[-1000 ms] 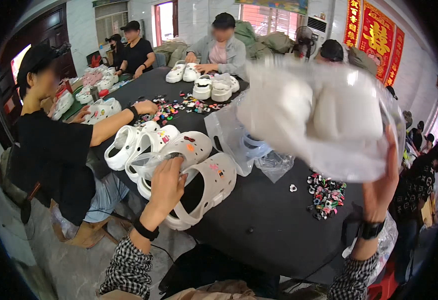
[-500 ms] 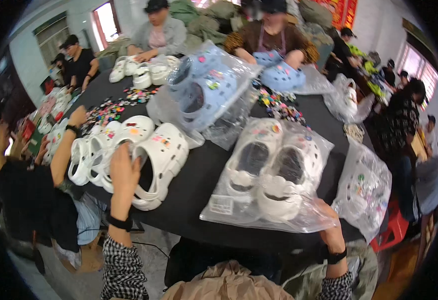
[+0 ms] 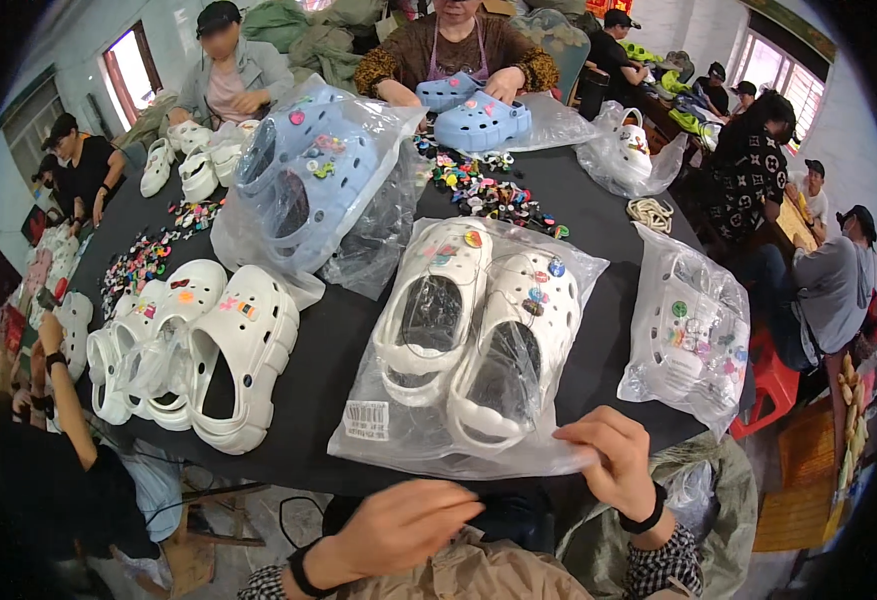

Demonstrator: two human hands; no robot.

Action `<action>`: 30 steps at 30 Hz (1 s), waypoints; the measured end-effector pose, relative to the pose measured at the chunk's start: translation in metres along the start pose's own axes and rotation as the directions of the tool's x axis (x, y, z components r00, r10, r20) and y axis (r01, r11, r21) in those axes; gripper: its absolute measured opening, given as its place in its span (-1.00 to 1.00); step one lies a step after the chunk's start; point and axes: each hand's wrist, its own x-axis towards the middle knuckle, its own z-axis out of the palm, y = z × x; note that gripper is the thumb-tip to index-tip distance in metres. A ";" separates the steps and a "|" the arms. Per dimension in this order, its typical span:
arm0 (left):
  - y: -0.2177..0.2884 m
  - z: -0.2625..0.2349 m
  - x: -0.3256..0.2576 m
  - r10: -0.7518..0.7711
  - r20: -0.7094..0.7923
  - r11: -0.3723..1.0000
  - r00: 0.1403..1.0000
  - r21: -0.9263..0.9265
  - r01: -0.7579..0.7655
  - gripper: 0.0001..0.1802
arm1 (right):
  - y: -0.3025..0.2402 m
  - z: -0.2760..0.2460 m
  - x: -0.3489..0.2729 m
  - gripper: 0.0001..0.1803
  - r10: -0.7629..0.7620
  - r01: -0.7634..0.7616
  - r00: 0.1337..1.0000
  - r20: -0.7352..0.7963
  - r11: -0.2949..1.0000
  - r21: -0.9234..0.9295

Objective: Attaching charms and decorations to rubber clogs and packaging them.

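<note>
A pair of white clogs (image 3: 431, 315) with colourful charms lies inside a clear plastic bag (image 3: 578, 275) in front of me. My right hand (image 3: 613, 462) pinches the bag's near right corner between thumb and fingers. Just short of the bag's near edge hovers my left hand (image 3: 408, 525), its fingers stretched out to the right and nothing visible in them. To the left stand loose white clogs (image 3: 243, 350) with charms, and crumpled clear plastic is tucked among them.
Bagged blue clogs (image 3: 308, 170) lie beyond, beside piles of small charms (image 3: 498, 200). Another bagged white pair (image 3: 686, 330) rests at the right edge of the black table (image 3: 308, 420). A co-worker opposite handles blue clogs (image 3: 480, 122). A red stool (image 3: 768, 385) stands at the right.
My left hand has come away from the loose white clogs, back to the bag's near edge. My right hand stays at the bag's corner. The whole view has shifted.
</note>
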 end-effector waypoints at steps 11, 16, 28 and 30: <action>-0.039 -0.010 0.052 -0.148 -0.073 0.815 0.986 0.555 0.163 -0.09 | 0.009 -0.052 0.076 -0.54 -0.130 -0.010 0.904 0.407 0.946 0.325; -0.046 -0.018 0.066 -0.163 -0.010 0.764 0.986 0.632 0.133 -0.12 | 0.077 -0.037 0.173 -0.67 0.006 -0.004 0.986 0.167 1.000 -0.015; -0.061 -0.008 0.057 0.010 0.055 0.787 0.998 0.616 -0.042 -0.45 | 0.180 0.037 0.254 -0.49 0.318 -0.206 0.827 0.463 0.938 -0.278; -0.063 -0.006 0.047 0.002 0.037 0.835 0.999 0.550 -0.022 -0.50 | 0.170 0.039 0.255 -0.56 0.237 -0.130 0.860 0.452 0.958 -0.256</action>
